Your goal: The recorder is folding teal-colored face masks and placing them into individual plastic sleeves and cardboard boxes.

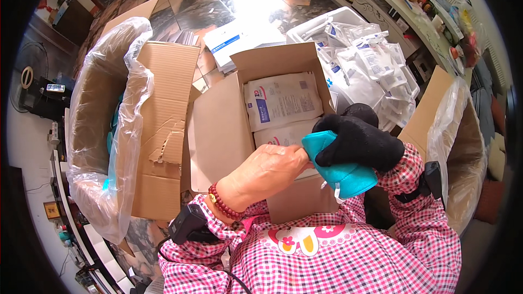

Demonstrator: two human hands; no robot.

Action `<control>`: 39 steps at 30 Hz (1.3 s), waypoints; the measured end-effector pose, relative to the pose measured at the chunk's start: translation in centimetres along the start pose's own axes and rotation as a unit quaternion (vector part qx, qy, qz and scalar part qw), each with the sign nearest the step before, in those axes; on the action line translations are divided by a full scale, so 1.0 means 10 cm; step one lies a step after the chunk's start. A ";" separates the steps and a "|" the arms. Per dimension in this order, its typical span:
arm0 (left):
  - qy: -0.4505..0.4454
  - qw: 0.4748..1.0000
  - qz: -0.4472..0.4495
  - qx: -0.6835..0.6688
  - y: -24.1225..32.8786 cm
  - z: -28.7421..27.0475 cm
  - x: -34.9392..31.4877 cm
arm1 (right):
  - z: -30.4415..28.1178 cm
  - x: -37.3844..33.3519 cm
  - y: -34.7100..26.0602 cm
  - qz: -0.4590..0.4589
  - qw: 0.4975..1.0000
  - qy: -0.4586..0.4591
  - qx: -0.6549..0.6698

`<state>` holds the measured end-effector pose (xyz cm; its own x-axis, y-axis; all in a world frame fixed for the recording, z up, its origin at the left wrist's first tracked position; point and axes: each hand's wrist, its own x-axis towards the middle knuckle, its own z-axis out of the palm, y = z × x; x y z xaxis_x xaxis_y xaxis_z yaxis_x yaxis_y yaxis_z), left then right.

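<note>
A folded teal face mask [348, 181] is held over the near right part of an open cardboard box, a bit of white strap showing at its lower edge. My right hand [357, 144], in a black glove, grips the mask from above. Bare, with a dark red bead bracelet at the wrist, my left hand [267, 166] has its fingers pinched together at the mask's left edge; its fingertips are partly hidden. Beneath my hands, the cardboard box [213, 133] contains flat white printed packets [283, 99] in two visible stacks.
On the left stands a large carton [163, 90] with a clear plastic liner [117, 207] and teal items inside. Another lined carton [468, 158] is at my right. A white bin [305, 34] heaped with sealed packets [376, 60] lies beyond the box, beside stacked white printed sheets or cartons [231, 43].
</note>
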<state>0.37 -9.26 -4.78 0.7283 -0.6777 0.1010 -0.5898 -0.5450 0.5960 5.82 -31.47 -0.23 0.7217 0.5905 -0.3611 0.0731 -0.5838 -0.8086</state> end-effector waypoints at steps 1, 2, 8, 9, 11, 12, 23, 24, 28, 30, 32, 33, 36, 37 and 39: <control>0.010 1.000 0.013 0.000 0.02 0.00 -0.02 | 0.01 0.01 0.01 0.016 0.999 -0.030 -0.002; 0.010 1.000 0.011 0.000 0.03 -0.02 -0.02 | 0.02 0.01 0.05 0.016 0.999 -0.031 -0.001; -0.022 0.987 0.013 -0.160 -0.24 -0.29 -0.17 | -0.02 -0.31 0.05 0.039 0.973 -0.163 0.162; -0.023 0.987 0.009 -0.158 -0.26 -0.34 -0.27 | -0.08 -0.39 0.03 0.037 0.972 -0.166 0.163; 0.029 0.954 -0.092 -0.284 -0.35 -0.45 -0.47 | -0.19 -0.57 0.00 0.022 0.982 -0.174 0.073; 0.029 0.954 -0.092 -0.282 -0.35 -0.55 -0.57 | -0.22 -0.70 0.00 0.036 0.984 -0.117 0.126; 0.209 0.953 -0.218 0.001 -0.77 -0.75 -1.29 | -0.32 -0.97 -0.15 0.081 0.986 -0.067 0.126; 0.300 0.910 -0.283 0.038 -0.77 -0.78 -1.34 | -0.30 -1.10 -0.15 0.079 0.986 -0.005 0.145; 0.363 0.788 -0.226 -0.444 -0.47 -0.74 -0.94 | -0.48 -0.91 -0.07 0.044 0.951 0.232 0.197; 0.303 0.746 -0.236 -0.544 -0.37 -0.56 -0.52 | -0.47 -0.68 -0.12 0.025 0.945 0.243 0.217; 0.214 0.719 -0.201 -0.630 -0.28 -0.37 -0.21 | -0.47 -0.49 -0.26 0.016 0.944 0.205 0.257; 0.171 0.731 -0.161 -0.640 -0.26 -0.29 -0.13 | -0.46 -0.43 -0.31 -0.006 0.946 0.179 0.269; 0.086 0.833 -0.104 -0.537 0.03 -0.29 0.16 | -0.48 -0.32 -0.37 -0.068 0.931 0.105 0.343; 0.086 0.833 -0.102 -0.537 0.06 -0.26 0.25 | -0.49 -0.31 -0.35 -0.084 0.920 0.084 0.374; 0.102 0.938 -0.006 -0.333 0.12 -0.22 0.39 | -0.49 -0.28 -0.35 -0.118 0.893 0.043 0.433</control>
<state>3.26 -11.44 -1.92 0.8251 -0.5284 0.2002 -0.2820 -0.0781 0.9562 6.91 -33.77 5.87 0.8089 0.5743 -0.1260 -0.3026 0.2230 -0.9267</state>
